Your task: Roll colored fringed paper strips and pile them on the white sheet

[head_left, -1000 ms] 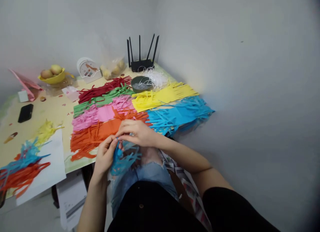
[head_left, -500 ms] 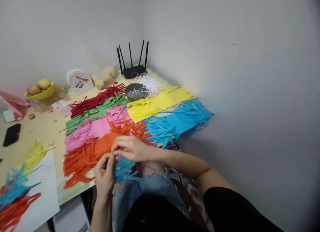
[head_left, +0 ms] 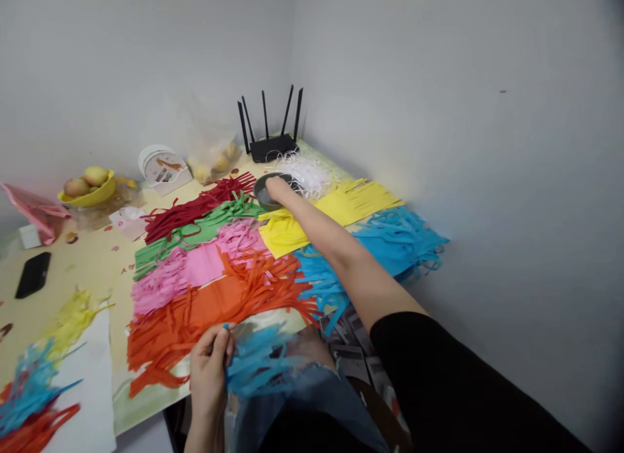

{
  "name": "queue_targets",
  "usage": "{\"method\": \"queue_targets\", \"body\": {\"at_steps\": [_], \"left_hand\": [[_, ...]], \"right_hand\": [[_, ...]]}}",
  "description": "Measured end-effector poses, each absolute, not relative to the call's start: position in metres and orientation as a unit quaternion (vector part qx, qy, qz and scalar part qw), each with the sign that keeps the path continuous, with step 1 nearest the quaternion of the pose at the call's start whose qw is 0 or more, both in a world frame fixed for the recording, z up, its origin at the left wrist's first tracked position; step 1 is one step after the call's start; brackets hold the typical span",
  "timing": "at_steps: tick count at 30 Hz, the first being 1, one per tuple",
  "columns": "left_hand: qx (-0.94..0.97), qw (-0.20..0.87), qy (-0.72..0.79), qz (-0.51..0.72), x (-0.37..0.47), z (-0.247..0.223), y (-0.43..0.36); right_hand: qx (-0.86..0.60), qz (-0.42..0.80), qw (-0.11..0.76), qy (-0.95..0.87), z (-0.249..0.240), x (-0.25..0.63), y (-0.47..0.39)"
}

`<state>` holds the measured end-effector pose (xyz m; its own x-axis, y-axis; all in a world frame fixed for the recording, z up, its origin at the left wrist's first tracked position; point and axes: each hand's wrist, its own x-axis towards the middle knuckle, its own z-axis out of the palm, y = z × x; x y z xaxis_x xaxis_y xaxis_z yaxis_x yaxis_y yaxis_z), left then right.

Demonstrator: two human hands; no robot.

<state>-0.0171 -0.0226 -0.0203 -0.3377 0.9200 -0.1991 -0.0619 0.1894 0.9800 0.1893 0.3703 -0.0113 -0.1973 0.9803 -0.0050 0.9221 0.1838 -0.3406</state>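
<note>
My left hand (head_left: 210,359), low at the table's front edge, pinches the top of a blue paper tassel (head_left: 260,361); its cut strips hang over my lap. My right hand (head_left: 277,188) reaches across the table with its fingers down inside a dark bowl (head_left: 260,203). Small clear items show in the bowl, too small to name, and the fingertips are hidden. Under my right forearm lie a yellow fringed paper sheet (head_left: 336,205) and a blue fringed one (head_left: 385,248). An orange fringed sheet (head_left: 209,303) lies just beyond my left hand.
Pink (head_left: 202,264), green (head_left: 209,227) and dark red fringed sheets (head_left: 195,209) lie farther back. White paper strands (head_left: 312,173) and a black router (head_left: 273,147) stand near the wall corner. At left are a phone (head_left: 33,275), a yellow fruit bowl (head_left: 90,198) and finished-looking tassels (head_left: 29,388) on white paper.
My right hand has left the left hand and stretched forward into the dark bowl. The left hand keeps the blue tassel, which now hangs more to the right.
</note>
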Motion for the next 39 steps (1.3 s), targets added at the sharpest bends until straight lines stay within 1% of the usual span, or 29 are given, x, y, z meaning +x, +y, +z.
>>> {"method": "queue_targets", "body": {"at_steps": [5, 12, 17, 20, 24, 28, 31, 34, 36, 38, 39], "left_hand": [[0.334, 0.448, 0.629, 0.541, -0.024, -0.018, -0.026], [0.332, 0.458, 0.611, 0.554, -0.019, -0.007, -0.023], [0.340, 0.466, 0.603, 0.552, -0.018, -0.010, -0.025], [0.345, 0.465, 0.602, 0.550, -0.020, -0.013, -0.027], [0.349, 0.465, 0.595, 0.555, -0.023, -0.015, -0.030], [0.341, 0.455, 0.597, 0.566, -0.026, -0.010, -0.028], [0.326, 0.438, 0.597, 0.588, -0.026, -0.005, -0.020], [0.332, 0.422, 0.584, 0.609, -0.023, 0.000, -0.003], [0.346, 0.408, 0.571, 0.623, -0.019, 0.005, 0.009], [0.358, 0.387, 0.559, 0.640, -0.012, 0.011, 0.020], [0.363, 0.375, 0.554, 0.649, -0.009, 0.014, 0.023]], "right_hand": [[-0.645, 0.122, 0.058, -0.753, -0.041, 0.183, 0.384], [-0.633, 0.126, 0.028, -0.763, -0.047, 0.182, 0.396], [-0.629, 0.149, 0.025, -0.763, -0.044, 0.173, 0.392], [-0.637, 0.173, 0.045, -0.750, -0.043, 0.169, 0.387], [-0.645, 0.212, 0.120, -0.724, -0.037, 0.174, 0.378], [-0.636, 0.260, 0.244, -0.684, -0.022, 0.189, 0.364], [-0.591, 0.326, 0.340, -0.655, -0.009, 0.195, 0.341], [-0.531, 0.392, 0.407, -0.631, 0.002, 0.186, 0.296], [-0.466, 0.469, 0.453, -0.599, 0.006, 0.174, 0.255], [-0.344, 0.608, 0.503, -0.510, 0.008, 0.159, 0.208], [-0.296, 0.657, 0.506, -0.473, 0.009, 0.151, 0.185]]}}
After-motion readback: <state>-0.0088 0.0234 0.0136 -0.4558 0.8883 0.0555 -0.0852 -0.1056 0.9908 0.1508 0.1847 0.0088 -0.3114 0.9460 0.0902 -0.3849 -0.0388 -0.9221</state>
